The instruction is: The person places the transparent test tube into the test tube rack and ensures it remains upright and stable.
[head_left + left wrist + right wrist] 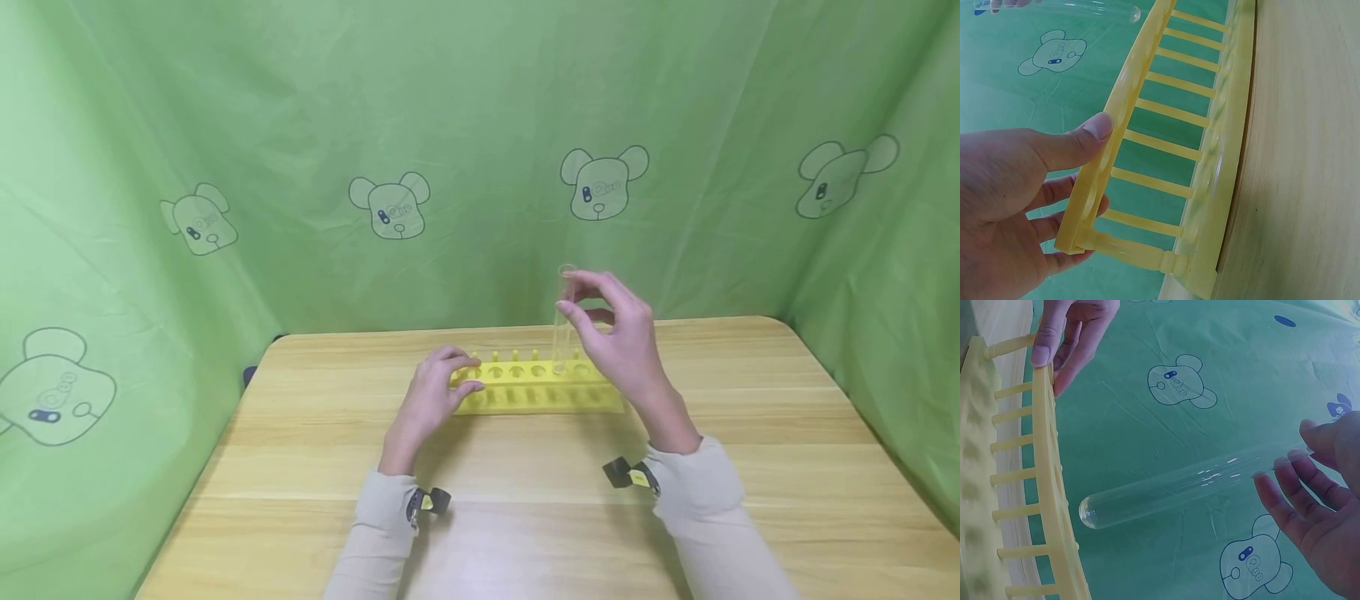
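Note:
A yellow test tube rack [525,400] stands on the wooden table, with a row of round holes along its top and pegs behind. My left hand [435,385] grips the left end of its top bar, thumb in front and fingers behind, as the left wrist view shows. In my right hand [618,333] a clear glass test tube [1166,487] is pinched near its mouth between thumb and fingers. The tube's rounded bottom hangs just above the rack's top, right of centre, apart from it in the right wrist view. No other tube shows in the rack.
The wooden table [525,542] reaches back to a green curtain [495,100] printed with bear heads, which also encloses both sides. Small black cameras are strapped to the left wrist [429,502] and the right wrist [630,475].

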`<state>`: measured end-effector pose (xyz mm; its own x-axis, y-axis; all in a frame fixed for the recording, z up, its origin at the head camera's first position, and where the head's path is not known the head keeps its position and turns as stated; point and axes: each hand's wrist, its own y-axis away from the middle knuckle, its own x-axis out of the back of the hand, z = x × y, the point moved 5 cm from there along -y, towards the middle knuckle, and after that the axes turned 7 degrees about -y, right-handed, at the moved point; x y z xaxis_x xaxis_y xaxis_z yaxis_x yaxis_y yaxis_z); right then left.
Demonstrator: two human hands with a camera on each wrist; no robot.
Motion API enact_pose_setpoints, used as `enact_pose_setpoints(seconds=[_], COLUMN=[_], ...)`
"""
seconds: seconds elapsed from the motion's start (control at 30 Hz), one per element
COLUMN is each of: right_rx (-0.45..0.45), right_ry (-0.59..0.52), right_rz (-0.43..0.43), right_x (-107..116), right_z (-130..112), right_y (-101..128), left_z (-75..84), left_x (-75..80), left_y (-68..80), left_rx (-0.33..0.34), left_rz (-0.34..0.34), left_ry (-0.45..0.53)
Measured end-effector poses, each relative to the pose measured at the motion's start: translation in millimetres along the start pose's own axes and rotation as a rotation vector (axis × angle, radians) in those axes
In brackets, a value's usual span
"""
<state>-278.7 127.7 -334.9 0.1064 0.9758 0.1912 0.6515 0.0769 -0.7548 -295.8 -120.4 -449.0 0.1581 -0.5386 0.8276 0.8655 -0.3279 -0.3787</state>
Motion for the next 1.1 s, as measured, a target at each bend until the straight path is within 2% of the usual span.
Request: enact_pose_setpoints(seconds=[1.1], right_rx=[0.01], right_ry=[-0.007], right_rz=[-0.01], right_x=[-15], right_z=[0], right_y=[-1], left_z=[0.2], left_x=[0.7], left_y=[-0.6], left_rx=[0.003], left_rz=[-0.005], left_ry=[-0.002])
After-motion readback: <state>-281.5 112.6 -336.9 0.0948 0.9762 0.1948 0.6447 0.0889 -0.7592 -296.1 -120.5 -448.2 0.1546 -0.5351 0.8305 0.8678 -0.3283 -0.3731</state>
